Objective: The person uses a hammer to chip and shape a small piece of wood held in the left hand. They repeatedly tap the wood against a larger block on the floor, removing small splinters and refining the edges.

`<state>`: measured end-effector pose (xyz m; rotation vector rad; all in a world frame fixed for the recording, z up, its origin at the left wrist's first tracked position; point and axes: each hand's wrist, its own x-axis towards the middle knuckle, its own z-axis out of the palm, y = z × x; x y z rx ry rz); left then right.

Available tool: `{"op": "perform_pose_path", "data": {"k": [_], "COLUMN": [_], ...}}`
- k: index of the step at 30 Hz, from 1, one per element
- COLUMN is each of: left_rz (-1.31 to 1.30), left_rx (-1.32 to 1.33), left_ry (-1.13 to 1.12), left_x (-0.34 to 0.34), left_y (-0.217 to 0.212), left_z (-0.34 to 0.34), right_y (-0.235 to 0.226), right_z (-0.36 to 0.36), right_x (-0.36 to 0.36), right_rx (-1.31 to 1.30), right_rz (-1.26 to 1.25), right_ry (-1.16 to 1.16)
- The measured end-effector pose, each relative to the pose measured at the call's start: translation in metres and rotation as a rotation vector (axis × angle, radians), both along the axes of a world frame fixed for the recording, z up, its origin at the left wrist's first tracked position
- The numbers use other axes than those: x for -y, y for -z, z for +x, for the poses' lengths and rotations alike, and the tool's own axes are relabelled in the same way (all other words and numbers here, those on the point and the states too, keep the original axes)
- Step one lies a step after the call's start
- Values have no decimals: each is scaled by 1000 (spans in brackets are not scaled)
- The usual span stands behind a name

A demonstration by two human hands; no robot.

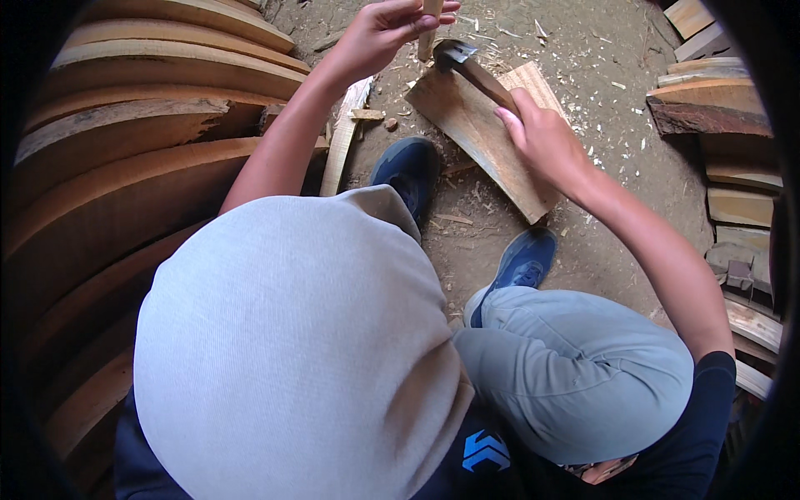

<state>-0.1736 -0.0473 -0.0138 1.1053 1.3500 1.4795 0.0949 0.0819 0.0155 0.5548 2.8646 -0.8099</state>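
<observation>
Near: grey-clad knees [575, 375] fill lower frame, blue shoes [523, 262] on dirt floor [600, 108]. Left: stack of curved planks [125, 167]. Middle: flat board [483, 133] lies on floor just beyond shoes. Right hand [542, 137] closed around handle of hatchet [467, 62], blade over board's far end. Far: left hand [383, 33] pinches thin wood stick [429, 25], held upright, just beside blade. Far right: more wood pieces [708, 100].

Your clothes, seen from above

You wear light grey trousers [575, 375] and a dark navy short-sleeved shirt [692, 450] with a bright blue angular emblem [486, 450] on its front. Your shoes [523, 262] are dark blue trainers with paler soles and blue laces. Both your forearms are bare below the sleeves.
</observation>
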Motion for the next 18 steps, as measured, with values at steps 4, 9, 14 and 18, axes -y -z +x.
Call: {"op": "perform_pose_path", "data": {"k": [4,9,14,18], "left_rz": [-9,-32,13,-21], "left_rx": [24,-19,-63,41], "left_ry": [12,6,18,47], "left_x": [0,3,4,8], "left_y": [1,0,-3,2], "left_z": [-1,-3,-2,-4], "right_y": [-3,-14,-14,-20], "right_z": [2,-11,-5,-7], "right_x": [6,4,7,10], "right_rx": [-159,15,-18,-36], "right_rz": [-70,-29,-69,-96], "right_ry": [97,30,87,95]}}
